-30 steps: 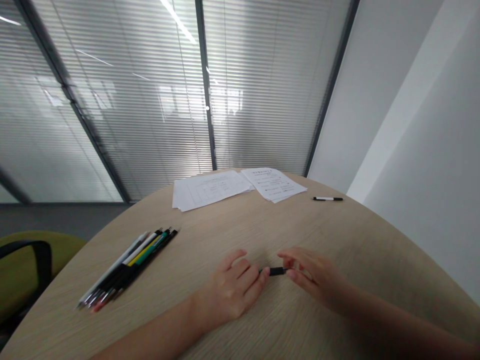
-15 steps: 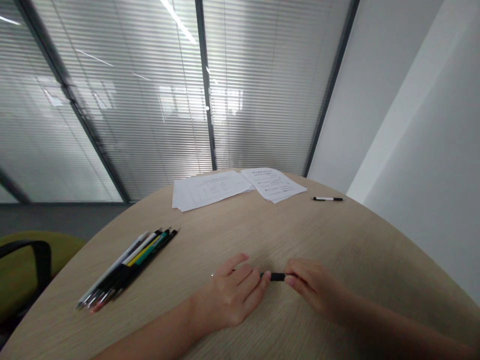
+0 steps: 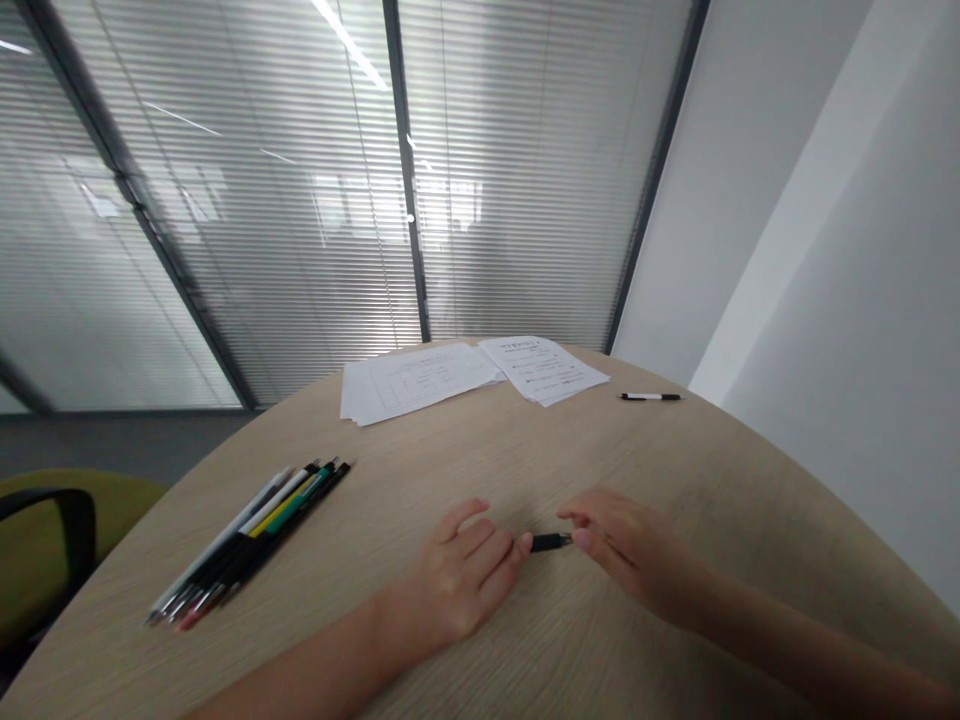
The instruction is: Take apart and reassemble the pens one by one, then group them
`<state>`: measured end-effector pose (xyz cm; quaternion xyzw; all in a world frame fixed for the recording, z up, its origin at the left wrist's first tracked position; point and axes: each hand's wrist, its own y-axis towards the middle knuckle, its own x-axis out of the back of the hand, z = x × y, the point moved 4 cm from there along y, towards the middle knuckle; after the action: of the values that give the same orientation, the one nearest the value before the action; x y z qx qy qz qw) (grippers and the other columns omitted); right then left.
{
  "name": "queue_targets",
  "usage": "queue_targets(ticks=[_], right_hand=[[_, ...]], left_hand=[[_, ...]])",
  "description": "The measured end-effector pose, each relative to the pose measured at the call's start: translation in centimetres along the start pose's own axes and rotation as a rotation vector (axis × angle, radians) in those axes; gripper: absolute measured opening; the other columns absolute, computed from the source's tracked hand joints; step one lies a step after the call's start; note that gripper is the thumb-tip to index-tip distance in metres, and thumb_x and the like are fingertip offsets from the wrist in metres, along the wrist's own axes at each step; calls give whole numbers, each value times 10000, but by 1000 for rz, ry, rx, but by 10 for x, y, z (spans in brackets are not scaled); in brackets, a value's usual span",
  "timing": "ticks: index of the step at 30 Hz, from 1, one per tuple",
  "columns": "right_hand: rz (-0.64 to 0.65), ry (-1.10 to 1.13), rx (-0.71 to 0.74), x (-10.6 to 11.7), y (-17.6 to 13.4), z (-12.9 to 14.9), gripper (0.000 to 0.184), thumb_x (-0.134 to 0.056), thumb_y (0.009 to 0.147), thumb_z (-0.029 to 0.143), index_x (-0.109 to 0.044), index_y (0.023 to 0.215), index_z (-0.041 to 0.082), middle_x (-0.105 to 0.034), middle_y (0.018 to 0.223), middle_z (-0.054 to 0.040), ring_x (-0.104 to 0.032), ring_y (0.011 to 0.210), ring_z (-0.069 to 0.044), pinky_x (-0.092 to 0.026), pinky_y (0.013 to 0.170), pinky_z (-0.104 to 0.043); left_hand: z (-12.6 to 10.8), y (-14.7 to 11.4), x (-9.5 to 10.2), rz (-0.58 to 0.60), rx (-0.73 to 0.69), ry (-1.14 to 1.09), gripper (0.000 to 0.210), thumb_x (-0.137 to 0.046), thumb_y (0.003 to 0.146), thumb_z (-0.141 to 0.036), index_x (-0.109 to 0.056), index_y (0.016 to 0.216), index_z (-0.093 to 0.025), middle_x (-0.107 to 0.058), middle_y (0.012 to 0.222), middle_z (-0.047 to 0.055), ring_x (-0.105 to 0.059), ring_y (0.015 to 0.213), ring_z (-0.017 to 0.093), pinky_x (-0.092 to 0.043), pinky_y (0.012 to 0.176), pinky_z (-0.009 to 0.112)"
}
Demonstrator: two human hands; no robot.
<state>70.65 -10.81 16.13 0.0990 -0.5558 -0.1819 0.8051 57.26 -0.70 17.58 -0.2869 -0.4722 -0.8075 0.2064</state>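
Note:
My left hand (image 3: 474, 578) is closed around a pen (image 3: 549, 542) just above the table. Only its black grip and metallic tip stick out to the right of the fingers; the rest is hidden in the hand. My right hand (image 3: 634, 550) is at the tip end, its thumb beside the metal point and its forefinger lifted apart from the thumb. Nothing can be made out between those fingers.
Several pens (image 3: 259, 530) lie bundled on the round wooden table (image 3: 420, 465) at left. Printed sheets (image 3: 420, 380) rest at the far edge, with a black-and-white pen (image 3: 651, 397) to their right. A green chair (image 3: 112, 500) stands at the left.
My right thumb and forefinger have parted from the pen's right end, and its metallic tip now shows. The pen stays in my left hand. The view has shifted slightly.

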Motion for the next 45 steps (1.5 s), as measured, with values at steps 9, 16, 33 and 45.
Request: queue_targets(ticks=[9,16,33,45], right_hand=[[-57,-371,362,-4,-3,15,214,-364,831,141,-521,687,158,-545,652,-49,-477,667,-175,-354,625,-301],[-7,-120,229,-8,-4,14,272,-296,854,206,-485,663,164,-518,623,-43,-453,609,-155,-367,587,-279],[-272,69,4,-1,-3,-8,283,-291,875,258,-470,671,178,-528,636,-34,-490,617,-148,-396,578,-264],[-223,-116,424,-8,-9,22,314,-332,868,382,-537,918,150,-590,665,-31,-512,627,-150,-366,655,-307]], left_hand=[[-1,2,1,-31,7,33,189,-400,837,-67,-583,833,-113,-608,596,-18,-522,566,93,-357,801,321],[-2,-1,-2,24,-27,66,179,-402,837,-76,-570,891,-107,-622,644,-2,-543,633,103,-345,847,319],[31,-14,-41,-150,1153,-1448,604,-35,858,-469,-509,966,-111,-652,891,145,-593,892,218,-462,728,385],[28,7,-17,-203,1352,-2169,615,-78,697,-715,-376,559,-196,-392,516,-18,-482,544,141,-442,726,383]])
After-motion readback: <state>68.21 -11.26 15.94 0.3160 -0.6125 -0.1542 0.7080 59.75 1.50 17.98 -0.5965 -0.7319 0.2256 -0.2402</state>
